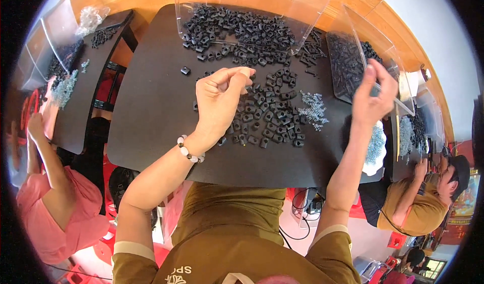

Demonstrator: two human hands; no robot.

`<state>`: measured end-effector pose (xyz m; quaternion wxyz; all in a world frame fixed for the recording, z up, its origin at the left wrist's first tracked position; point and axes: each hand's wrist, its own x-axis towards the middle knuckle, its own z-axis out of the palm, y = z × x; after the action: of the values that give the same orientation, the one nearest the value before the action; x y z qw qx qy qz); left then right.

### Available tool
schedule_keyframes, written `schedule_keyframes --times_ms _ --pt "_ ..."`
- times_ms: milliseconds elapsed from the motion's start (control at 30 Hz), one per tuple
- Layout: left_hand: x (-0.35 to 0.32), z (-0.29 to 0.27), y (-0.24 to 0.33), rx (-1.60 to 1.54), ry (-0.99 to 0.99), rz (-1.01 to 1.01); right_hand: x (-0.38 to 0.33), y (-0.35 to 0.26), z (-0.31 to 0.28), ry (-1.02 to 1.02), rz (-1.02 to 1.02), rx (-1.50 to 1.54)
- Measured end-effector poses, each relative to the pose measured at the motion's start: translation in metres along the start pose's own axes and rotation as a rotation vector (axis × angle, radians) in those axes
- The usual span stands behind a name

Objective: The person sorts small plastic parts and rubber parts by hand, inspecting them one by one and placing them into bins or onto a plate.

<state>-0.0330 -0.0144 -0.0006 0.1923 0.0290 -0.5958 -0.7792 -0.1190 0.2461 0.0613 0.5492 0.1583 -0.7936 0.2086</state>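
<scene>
The left hand (pixel 219 96) is held just above the black worktop (pixel 151 107), its fingers curled and the fingertips (pixel 241 74) pressed together in a pinch; whether a small part is held inside that grip cannot be told, since nothing shows between the tips. Directly beyond and to the right of this grip, a loose spread of small black plastic pieces (pixel 269 115) is laid out on the worktop, and 1 stray piece (pixel 185 70) lies apart to the left of the grip.

The right hand (pixel 373 95) is raised at the far right, its fingers closed around the edge of a clear plastic tray (pixel 375 62). Under and beyond that grip, a dark heap of thin black parts (pixel 345 62) is seen inside the tray. Between the 2 grips, a small cluster of pale metal bits (pixel 313 108) rests on the worktop, and a larger pile of the same pale bits (pixel 375 145) lies just below the right grip.

Farther from both grips, a big heap of black pieces (pixel 242 34) sits against a clear plastic guard (pixel 252 1).

As a judgement, the work is seen to be far from finished: the big heap looks barely reduced, many pieces near the left grip are loose and unsorted, and no finished batch can be made out anywhere.

At the left and right edges, other people are seated at their own dark worktops.
</scene>
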Motion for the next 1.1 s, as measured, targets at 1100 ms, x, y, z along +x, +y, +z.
schedule_keyframes --times_ms 1100 --pt "-0.003 0.001 -0.008 0.228 -0.147 -0.027 -0.052 -0.067 0.032 -1.029 -0.069 0.351"
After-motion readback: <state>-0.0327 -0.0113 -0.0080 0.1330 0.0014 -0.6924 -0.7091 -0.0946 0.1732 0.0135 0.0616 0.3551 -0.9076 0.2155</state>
